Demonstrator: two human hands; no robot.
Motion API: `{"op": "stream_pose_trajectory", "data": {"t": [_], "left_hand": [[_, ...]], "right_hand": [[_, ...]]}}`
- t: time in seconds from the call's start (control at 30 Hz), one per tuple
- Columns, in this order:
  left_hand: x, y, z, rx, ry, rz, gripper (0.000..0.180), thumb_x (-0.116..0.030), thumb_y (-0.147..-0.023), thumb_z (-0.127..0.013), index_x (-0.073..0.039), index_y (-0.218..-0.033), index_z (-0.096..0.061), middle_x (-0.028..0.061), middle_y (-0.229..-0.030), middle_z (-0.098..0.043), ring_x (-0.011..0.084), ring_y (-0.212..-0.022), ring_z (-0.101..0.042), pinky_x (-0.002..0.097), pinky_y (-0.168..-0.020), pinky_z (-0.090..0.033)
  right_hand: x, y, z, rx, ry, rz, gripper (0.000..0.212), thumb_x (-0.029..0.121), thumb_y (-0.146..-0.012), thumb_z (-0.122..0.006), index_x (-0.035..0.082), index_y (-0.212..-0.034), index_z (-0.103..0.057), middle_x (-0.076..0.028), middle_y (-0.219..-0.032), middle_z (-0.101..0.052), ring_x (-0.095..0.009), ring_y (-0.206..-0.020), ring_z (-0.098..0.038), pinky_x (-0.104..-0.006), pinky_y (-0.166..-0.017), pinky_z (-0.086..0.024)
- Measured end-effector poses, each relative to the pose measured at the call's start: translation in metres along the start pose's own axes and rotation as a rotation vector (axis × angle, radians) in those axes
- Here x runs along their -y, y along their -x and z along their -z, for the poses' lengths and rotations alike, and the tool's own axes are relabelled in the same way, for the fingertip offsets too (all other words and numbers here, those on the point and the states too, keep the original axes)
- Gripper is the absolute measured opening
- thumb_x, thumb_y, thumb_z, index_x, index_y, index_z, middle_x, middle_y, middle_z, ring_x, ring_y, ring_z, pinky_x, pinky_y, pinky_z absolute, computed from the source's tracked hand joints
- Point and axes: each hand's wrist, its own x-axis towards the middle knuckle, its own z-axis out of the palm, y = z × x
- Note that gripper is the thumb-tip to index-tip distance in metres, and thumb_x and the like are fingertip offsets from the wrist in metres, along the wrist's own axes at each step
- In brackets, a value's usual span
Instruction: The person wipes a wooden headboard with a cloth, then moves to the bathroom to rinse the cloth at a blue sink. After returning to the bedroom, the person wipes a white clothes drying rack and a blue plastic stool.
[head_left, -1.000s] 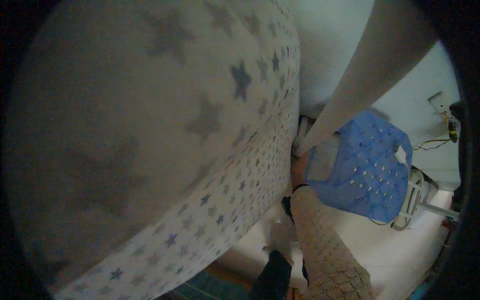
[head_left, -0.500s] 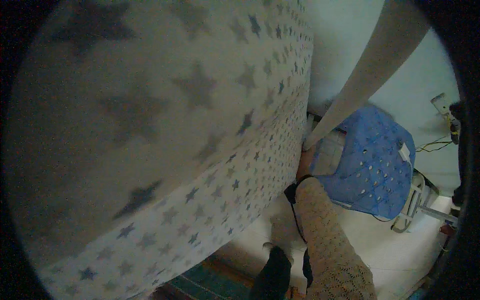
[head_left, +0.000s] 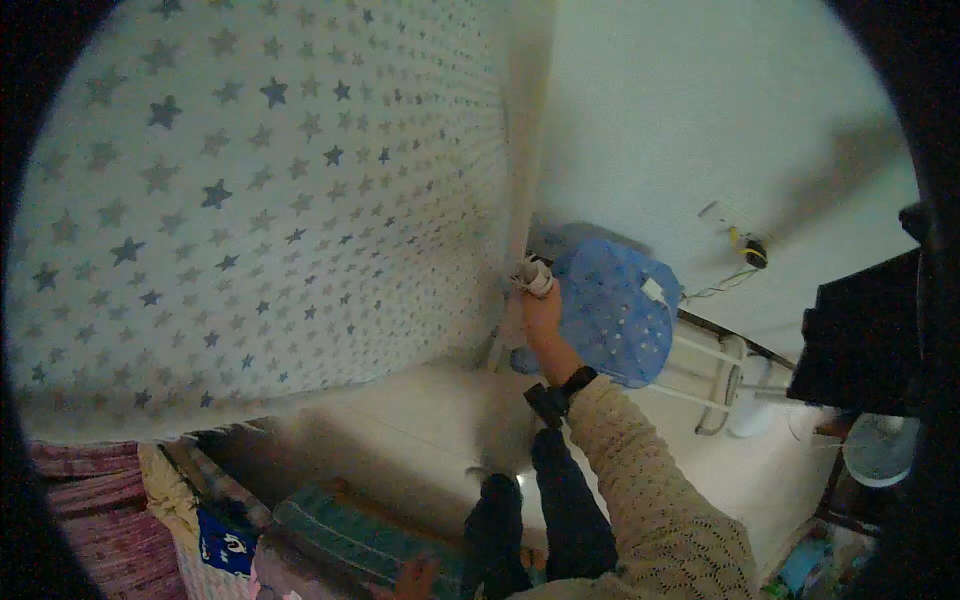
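Observation:
A large white sheet with grey-blue stars [head_left: 260, 200] hangs spread across the left and middle of the view. My right hand [head_left: 541, 312] is closed on a bunched corner of the sheet [head_left: 531, 274], held up beside a blue perforated stool [head_left: 612, 312]. A black watch [head_left: 558, 392] sits on that wrist, above a beige knitted sleeve [head_left: 650, 490]. My left hand does not show; the sheet may hide it. My legs in dark trousers [head_left: 545, 520] stand below on a pale floor.
The stool's white frame [head_left: 722, 372] stands against a white wall with a socket and cable [head_left: 745, 246]. Dark furniture [head_left: 862, 340] and a white fan [head_left: 880, 452] are at right. Pink striped bedding [head_left: 80, 500] and a teal mat [head_left: 350, 540] lie lower left.
The sheet, billowed close before the camera, has spread flatter and further off to the left. My right hand has kept its hold on the corner and risen beside the stool.

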Motion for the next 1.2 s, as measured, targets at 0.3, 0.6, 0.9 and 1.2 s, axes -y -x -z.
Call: {"op": "stream_pose_trajectory", "data": {"t": [0.3, 0.6, 0.9, 1.2], "left_hand": [[-0.072, -0.039, -0.068, 0.229, -0.11, -0.307, 0.054, -0.02, -0.088, -0.064, -0.001, -0.133, -0.04, 0.0112, -0.122, -0.051, 0.0198, -0.107, -0.053, 0.0336, -0.092, -0.045], [-0.061, -0.056, -0.211, 0.218, 0.052, -0.321, 0.053, -0.016, -0.085, -0.067, -0.004, -0.13, -0.043, 0.0113, -0.112, -0.057, 0.0238, -0.103, -0.057, 0.0335, -0.084, -0.049], [-0.044, -0.027, -0.255, 0.05, 0.075, -0.042, 0.044, -0.015, -0.088, -0.063, 0.0, -0.126, -0.046, 0.0116, -0.113, -0.059, 0.0233, -0.104, -0.058, 0.0346, -0.085, -0.05], [0.021, -0.011, -0.244, -0.047, 0.228, -0.083, 0.034, -0.013, -0.089, -0.061, -0.005, -0.12, -0.051, 0.0083, -0.103, -0.064, 0.0171, -0.089, -0.063, 0.0315, -0.072, -0.054]], "right_hand": [[0.107, 0.085, 0.23, 0.322, -0.59, -0.755, 0.036, 0.017, -0.09, -0.058, 0.007, -0.123, -0.051, -0.008, -0.118, -0.057, -0.024, -0.109, -0.056, -0.0391, -0.094, -0.046], [0.1, 0.129, 0.234, 0.927, 0.154, -0.531, 0.034, 0.033, -0.096, -0.05, 0.001, -0.105, -0.058, -0.005, -0.103, -0.058, -0.018, -0.099, -0.052, -0.0346, -0.091, -0.04], [-0.085, -0.081, 0.386, 0.712, 0.712, -0.404, 0.07, 0.01, -0.088, -0.059, 0.019, -0.147, -0.023, -0.013, -0.147, -0.03, -0.033, -0.135, -0.029, -0.0431, -0.107, -0.029], [-0.08, -0.054, 0.34, 0.49, -0.391, -0.604, 0.063, 0.044, -0.09, -0.058, 0.01, -0.138, -0.035, -0.009, -0.13, -0.047, -0.027, -0.115, -0.049, -0.0456, -0.096, -0.042]]}}
